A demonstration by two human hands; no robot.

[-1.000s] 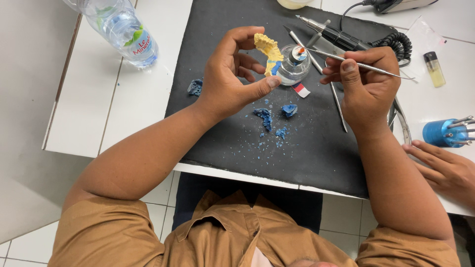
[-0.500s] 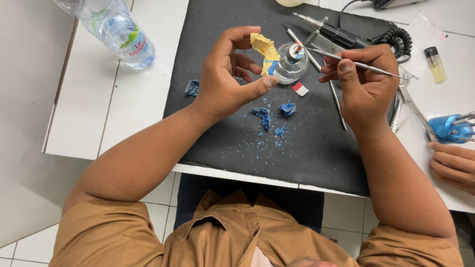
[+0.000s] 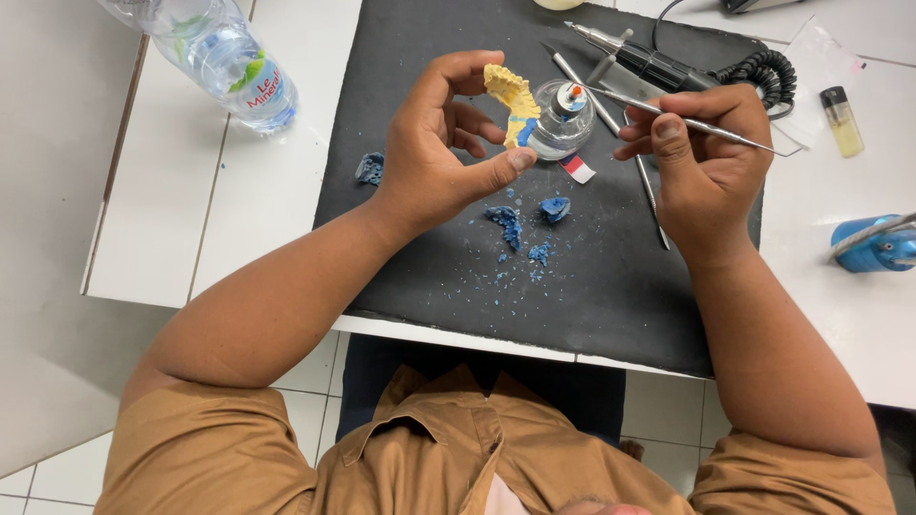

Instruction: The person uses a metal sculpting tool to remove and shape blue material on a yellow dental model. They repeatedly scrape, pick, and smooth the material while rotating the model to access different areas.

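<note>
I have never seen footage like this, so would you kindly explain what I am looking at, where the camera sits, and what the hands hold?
There is no machine here: a person films their own work with a camera worn on the head, looking down. The left hand pinches a yellow dental cast with blue wax on it. The right hand holds a thin metal tool. Below lies a black mat on a white table, strewn with blue wax bits. Nearby are a small glass burner, a water bottle, a lighter and a corded handpiece.

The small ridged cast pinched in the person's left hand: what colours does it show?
The cast is pale yellow with a blue patch at its lower end, seen best in the head view.
</note>
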